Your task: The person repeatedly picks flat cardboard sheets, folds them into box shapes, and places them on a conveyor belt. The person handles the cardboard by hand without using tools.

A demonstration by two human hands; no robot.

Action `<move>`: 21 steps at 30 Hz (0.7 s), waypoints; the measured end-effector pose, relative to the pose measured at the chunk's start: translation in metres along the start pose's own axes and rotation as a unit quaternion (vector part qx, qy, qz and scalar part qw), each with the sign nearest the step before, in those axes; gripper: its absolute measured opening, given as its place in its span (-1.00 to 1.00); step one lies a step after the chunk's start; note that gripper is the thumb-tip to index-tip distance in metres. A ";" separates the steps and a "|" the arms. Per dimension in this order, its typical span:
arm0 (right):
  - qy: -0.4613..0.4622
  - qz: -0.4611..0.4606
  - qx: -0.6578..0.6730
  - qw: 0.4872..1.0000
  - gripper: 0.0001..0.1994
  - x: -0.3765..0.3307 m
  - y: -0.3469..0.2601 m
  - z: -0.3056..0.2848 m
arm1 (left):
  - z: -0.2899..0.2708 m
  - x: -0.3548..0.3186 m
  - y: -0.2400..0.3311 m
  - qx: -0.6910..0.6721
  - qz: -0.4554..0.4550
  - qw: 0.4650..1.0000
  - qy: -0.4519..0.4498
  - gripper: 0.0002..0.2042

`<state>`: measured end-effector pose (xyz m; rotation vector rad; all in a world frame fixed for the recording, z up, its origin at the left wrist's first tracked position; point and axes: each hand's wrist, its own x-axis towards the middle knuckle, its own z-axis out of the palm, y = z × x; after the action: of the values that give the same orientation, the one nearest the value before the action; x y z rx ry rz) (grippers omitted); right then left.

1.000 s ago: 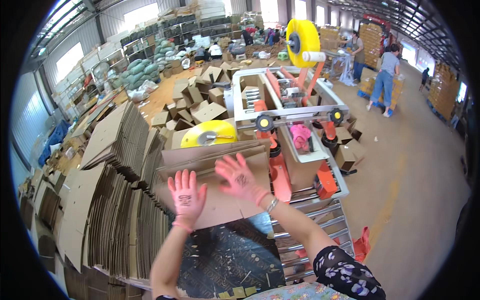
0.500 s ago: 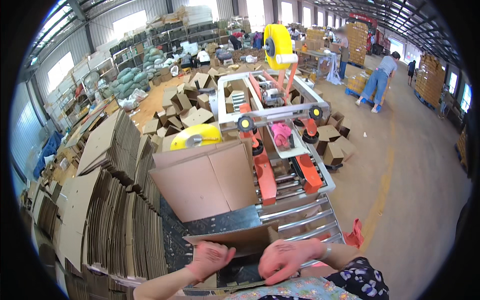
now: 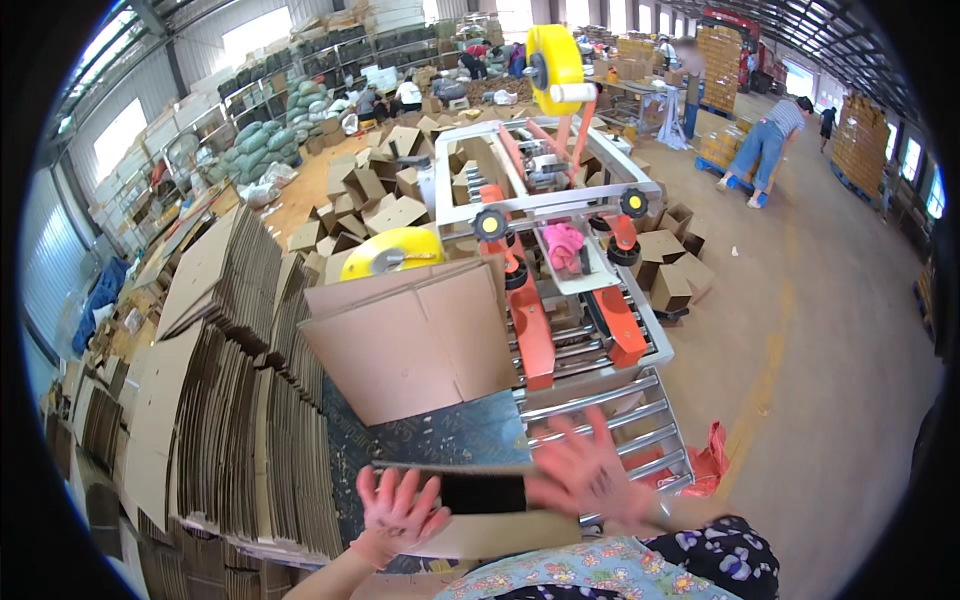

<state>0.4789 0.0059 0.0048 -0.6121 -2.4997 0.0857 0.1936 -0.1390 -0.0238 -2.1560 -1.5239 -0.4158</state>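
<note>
My left hand [image 3: 400, 510] and my right hand [image 3: 590, 472] both wear pink gloves, and their fingers are spread. They hold a flattened brown carton [image 3: 480, 528] close to my body, one hand at each end. A dark gap shows along the carton's top edge between the hands. The right hand is blurred. Beyond the hands, a large flat cardboard sheet [image 3: 410, 340] leans beside a yellow tape roll [image 3: 390, 255].
A carton-sealing machine [image 3: 530, 320] with orange side belts and a roller conveyor [image 3: 600, 410] stands ahead, with a yellow tape roll [image 3: 555, 55] on top. Stacks of flat cardboard [image 3: 230, 420] fill the left. A red bag [image 3: 710, 460] lies on the floor, and a person [image 3: 765, 145] bends over at far right.
My hands have come off the leaning cardboard sheet and dropped toward my body. They now hold a flattened carton, raised a little from half a second ago.
</note>
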 end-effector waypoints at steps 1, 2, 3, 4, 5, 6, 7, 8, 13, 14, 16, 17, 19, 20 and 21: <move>-0.077 -0.007 0.084 0.994 -0.55 -0.032 -0.002 -0.008 | 0.002 0.005 -0.004 -0.017 -0.056 0.995 0.079 -0.53; -0.071 0.014 0.131 0.989 -0.54 -0.074 0.001 0.006 | 0.007 0.018 -0.002 -0.115 -0.147 0.980 0.064 -0.50; -0.070 0.038 0.181 0.980 -0.53 -0.097 0.002 0.015 | 0.015 0.032 0.001 -0.214 -0.239 0.946 0.040 -0.47; -0.011 0.058 0.194 0.979 -0.56 -0.113 0.009 0.022 | 0.037 0.050 -0.011 -0.428 -0.394 0.794 -0.175 -0.40; 0.038 0.083 0.198 0.976 -0.57 -0.122 0.015 0.019 | 0.058 0.085 -0.011 -0.544 -0.387 0.708 -0.230 -0.35; 0.127 0.158 0.237 0.950 -0.65 -0.133 0.021 0.024 | 0.053 0.147 -0.002 -0.567 -0.336 0.683 -0.313 -0.30; 0.230 0.200 0.203 0.931 -0.70 -0.134 0.024 0.021 | 0.075 0.175 0.004 -0.601 -0.297 0.658 -0.344 -0.30; 0.267 0.226 0.166 0.922 -0.72 -0.142 0.031 0.009 | 0.076 0.209 0.024 -0.605 -0.281 0.662 -0.342 -0.31; 0.306 0.328 -0.060 0.892 -0.72 -0.173 0.069 0.026 | 0.192 0.328 0.109 -0.448 -0.005 0.883 -0.138 -0.67; 0.281 0.368 -0.061 0.884 -0.71 -0.147 0.081 0.034 | 0.194 0.352 0.111 -0.305 0.051 0.949 -0.063 -0.72; 0.323 0.351 -0.093 0.874 -0.70 -0.096 0.115 0.066 | 0.206 0.364 0.119 -0.350 0.054 0.926 0.131 -0.71; 0.387 0.270 -0.102 0.876 -0.69 -0.070 0.143 0.095 | 0.203 0.354 0.108 -0.349 0.055 0.928 0.116 -0.71; 0.398 0.266 -0.109 0.871 -0.70 -0.052 0.167 0.123 | 0.200 0.319 0.088 -0.361 0.088 0.921 0.119 -0.72; 0.390 0.275 -0.102 0.873 -0.71 -0.037 0.173 0.122 | 0.197 0.296 0.075 -0.363 0.099 0.919 0.120 -0.72; 0.387 0.276 -0.100 0.874 -0.71 -0.013 0.180 0.119 | 0.194 0.274 0.060 -0.353 0.061 0.929 0.094 -0.71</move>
<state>0.4986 0.1690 -0.1357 -1.1644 -1.5152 -0.1784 0.3387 0.1671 -0.0639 -2.6099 -1.2302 -1.2437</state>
